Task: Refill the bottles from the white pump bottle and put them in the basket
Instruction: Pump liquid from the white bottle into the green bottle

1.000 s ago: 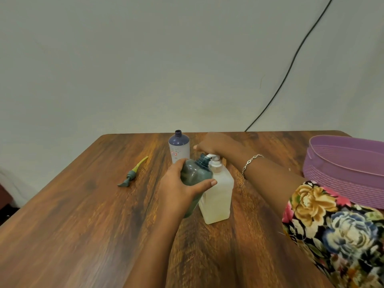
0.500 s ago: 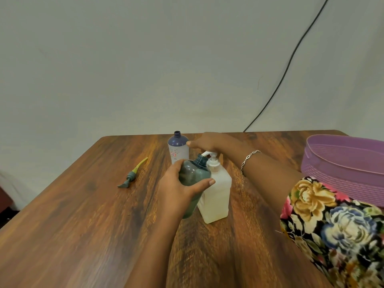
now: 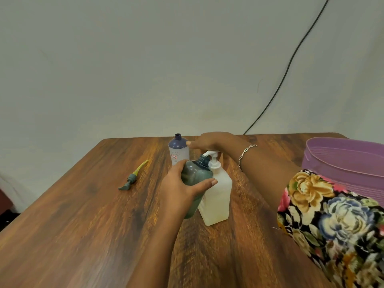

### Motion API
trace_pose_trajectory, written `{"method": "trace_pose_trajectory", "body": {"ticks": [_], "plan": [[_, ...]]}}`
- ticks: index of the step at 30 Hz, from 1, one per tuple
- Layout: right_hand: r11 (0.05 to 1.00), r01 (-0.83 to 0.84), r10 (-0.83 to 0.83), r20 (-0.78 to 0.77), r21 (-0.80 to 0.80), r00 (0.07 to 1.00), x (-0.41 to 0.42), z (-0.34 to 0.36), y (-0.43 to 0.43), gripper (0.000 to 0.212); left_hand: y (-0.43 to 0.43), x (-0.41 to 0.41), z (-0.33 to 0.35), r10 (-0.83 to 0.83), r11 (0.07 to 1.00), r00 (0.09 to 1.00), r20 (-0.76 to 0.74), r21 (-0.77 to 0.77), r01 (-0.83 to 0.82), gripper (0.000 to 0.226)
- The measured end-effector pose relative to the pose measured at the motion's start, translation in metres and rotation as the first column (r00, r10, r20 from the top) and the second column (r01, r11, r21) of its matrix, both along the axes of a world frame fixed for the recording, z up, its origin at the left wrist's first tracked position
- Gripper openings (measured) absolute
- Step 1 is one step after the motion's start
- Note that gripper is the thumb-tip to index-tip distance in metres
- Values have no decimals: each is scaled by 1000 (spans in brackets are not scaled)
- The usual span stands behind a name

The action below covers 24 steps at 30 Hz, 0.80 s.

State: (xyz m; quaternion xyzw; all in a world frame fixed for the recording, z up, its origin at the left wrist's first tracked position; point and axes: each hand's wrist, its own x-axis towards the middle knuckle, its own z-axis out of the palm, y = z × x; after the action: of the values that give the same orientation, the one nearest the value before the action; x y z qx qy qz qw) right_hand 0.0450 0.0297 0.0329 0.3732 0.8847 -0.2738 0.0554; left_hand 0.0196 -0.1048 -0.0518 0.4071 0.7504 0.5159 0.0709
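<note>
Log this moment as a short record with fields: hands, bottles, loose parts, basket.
left hand: wrapped around the green bottle, tilting its open neck under the pump spout
right hand: resting on top of the pump head of the white pump bottle
purple bottle: upright behind them, uncapped, untouched
loose pump: lying on the table, left of the bottles
basket: purple, at the right table edge; no bottle visible inside
stage: filling the green bottle; nothing seen in the basket yet
</note>
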Motion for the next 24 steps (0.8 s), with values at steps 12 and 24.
{"method": "trace_pose_trajectory", "body": {"ticks": [12, 24], "plan": [[966, 82, -79, -23, 245, 997, -4, -23, 10, 51, 1, -1, 1, 1, 1000, 1000, -15, -28, -2, 81], [988, 151, -152, -102, -18, 983, 1, -14, 12, 54, 2, -1, 6, 31, 999, 999, -23, -7, -31, 83]]}}
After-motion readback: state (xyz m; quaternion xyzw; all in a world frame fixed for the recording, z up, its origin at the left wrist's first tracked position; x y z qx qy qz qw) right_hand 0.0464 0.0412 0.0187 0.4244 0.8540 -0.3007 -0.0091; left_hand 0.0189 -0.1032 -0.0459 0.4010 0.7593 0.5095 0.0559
